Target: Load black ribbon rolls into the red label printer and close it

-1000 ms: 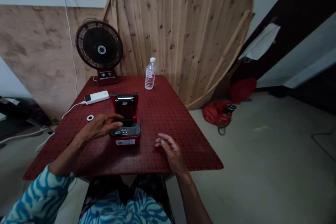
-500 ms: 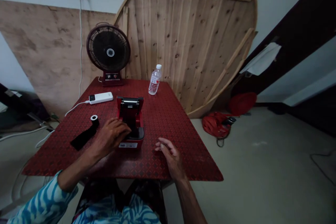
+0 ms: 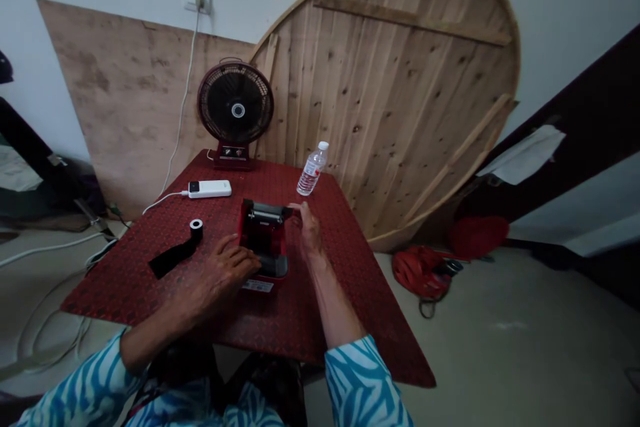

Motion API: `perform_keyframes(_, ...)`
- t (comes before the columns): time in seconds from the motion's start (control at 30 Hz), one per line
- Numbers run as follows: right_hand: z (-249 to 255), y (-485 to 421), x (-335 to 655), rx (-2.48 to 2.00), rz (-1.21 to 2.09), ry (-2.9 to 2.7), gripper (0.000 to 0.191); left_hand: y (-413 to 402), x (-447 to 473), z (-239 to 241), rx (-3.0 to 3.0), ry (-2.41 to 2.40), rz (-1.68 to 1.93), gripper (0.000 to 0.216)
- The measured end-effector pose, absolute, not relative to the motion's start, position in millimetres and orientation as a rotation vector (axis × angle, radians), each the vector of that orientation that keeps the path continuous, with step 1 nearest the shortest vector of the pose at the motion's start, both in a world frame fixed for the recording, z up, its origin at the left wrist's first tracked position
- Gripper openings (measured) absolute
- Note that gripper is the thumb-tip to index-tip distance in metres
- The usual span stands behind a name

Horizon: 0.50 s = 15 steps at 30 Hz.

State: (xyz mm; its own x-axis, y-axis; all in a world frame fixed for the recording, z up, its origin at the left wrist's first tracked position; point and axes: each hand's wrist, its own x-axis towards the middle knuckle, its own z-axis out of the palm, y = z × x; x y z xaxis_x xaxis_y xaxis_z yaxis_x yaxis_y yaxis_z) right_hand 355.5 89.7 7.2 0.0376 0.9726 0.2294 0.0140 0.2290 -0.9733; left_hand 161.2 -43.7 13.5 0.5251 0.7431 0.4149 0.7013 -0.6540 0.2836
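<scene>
On the red patterned table (image 3: 300, 320), a red-and-black boxy device (image 3: 275, 265) stood between left hand (image 3: 233, 268), over its front-left edge, and right hand (image 3: 311, 230), nearer, at its raised lid (image 3: 265, 215). Whether either grip held, I could not tell.

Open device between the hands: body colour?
The device is red with black parts; seen best in the head view.

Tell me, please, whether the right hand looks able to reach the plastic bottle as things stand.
Probably yes: the plastic bottle stands just beyond the right hand, with nothing visible between them, though that hand is at the raised lid of the red device.
</scene>
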Motion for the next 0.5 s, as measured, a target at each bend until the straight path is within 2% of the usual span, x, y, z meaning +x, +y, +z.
perform_keyframes(0.17,-11.5,46.2,363.8,-1.045,0.985,-1.317,0.021,-47.8,161.6,17.4,2.642,1.264,0.792,0.032)
perform_keyframes(0.33,-23.3,28.5,360.7,-1.066,1.147,-1.223,0.035,-42.9,157.9,17.1,2.249,1.282,1.112,0.020)
perform_keyframes(0.43,-23.8,28.9,357.7,-1.045,1.176,-1.175,0.037,-27.9,157.1,14.5,1.676,1.433,1.379,0.032)
perform_keyframes(0.5,-22.6,29.0,356.9,-1.041,1.187,-1.158,0.037,-15.0,158.0,10.9,1.378,1.402,1.433,0.044)
